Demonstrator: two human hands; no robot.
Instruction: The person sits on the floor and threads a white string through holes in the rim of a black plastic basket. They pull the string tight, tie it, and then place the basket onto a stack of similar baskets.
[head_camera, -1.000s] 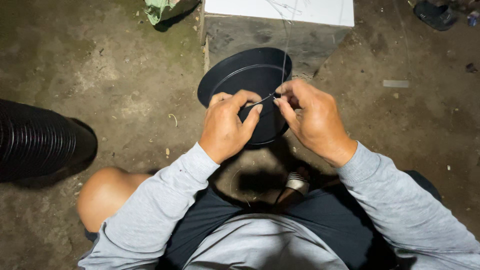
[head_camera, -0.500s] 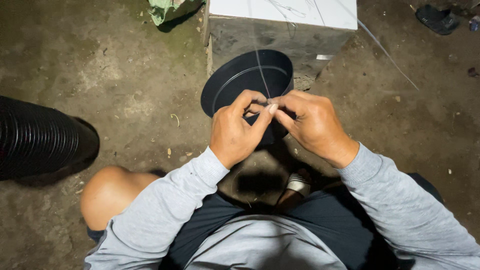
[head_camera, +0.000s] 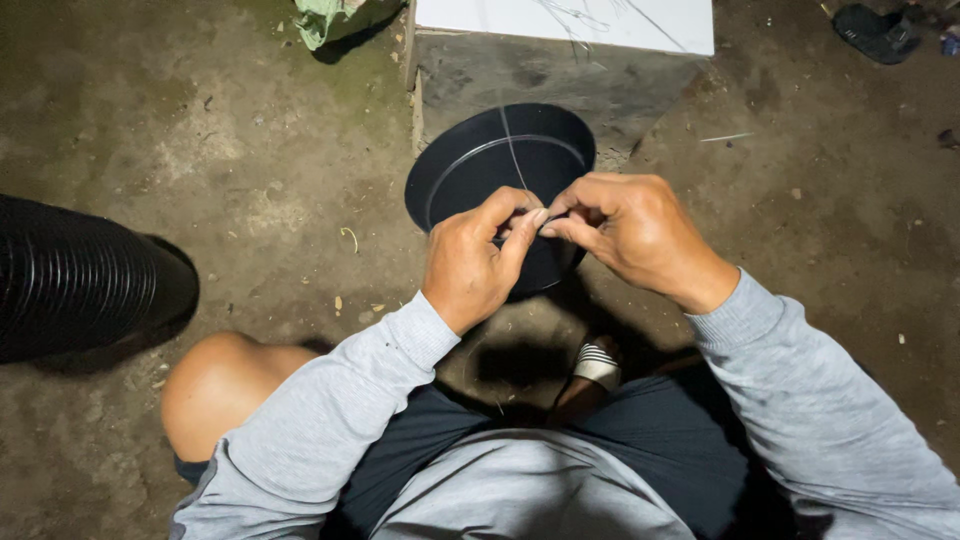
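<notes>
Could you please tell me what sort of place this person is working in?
Probably a rough outdoor or yard work spot: bare dirty concrete ground, a concrete block, and a stack of black plastic pots lying alongside.

A rough outdoor yard or shed-like work spot: bare, stained concrete floor (head_camera: 250, 180) strewn with grit, a weathered concrete block (head_camera: 560, 75) just beyond the grip, a ribbed black pipe (head_camera: 80, 275) well off to its left.

left hand (head_camera: 478, 262) and right hand (head_camera: 622, 230), fingertips pinched together
</notes>
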